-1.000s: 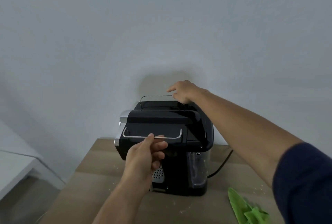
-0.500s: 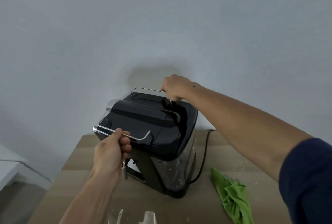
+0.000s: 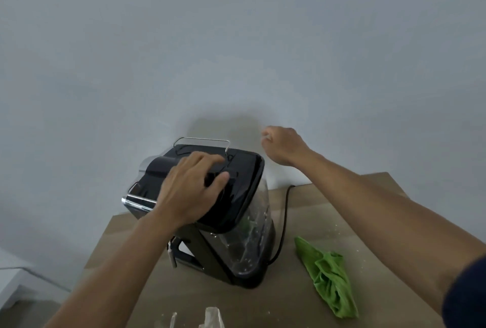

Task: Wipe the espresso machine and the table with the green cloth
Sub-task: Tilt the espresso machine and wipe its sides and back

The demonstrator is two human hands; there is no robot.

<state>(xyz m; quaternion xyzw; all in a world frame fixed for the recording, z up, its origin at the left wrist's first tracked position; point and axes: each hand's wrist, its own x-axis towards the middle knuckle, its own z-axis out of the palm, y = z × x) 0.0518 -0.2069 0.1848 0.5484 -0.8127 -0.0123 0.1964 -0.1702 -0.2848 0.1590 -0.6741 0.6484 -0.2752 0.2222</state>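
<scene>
A black espresso machine (image 3: 244, 190) with a clear water tank stands on the wooden table (image 3: 328, 212), turned so its front faces left. My left hand (image 3: 189, 190) lies flat on the machine's top with the fingers spread. My right hand (image 3: 282, 147) hovers in the air behind and to the right of the machine, fingers curled, holding nothing. The green cloth (image 3: 327, 275) lies crumpled on the table to the right of the machine, touched by neither hand.
A black power cord (image 3: 284, 222) runs from the machine's back along the table toward the wall. Small white crumbs dot the tabletop. Something pale and crinkled (image 3: 213, 318) pokes in at the bottom edge. A white surface (image 3: 10, 283) stands lower left.
My left hand has let go of the front metal rail and moved onto the machine's top. My right hand has released the rear rail and lifted away to the right.
</scene>
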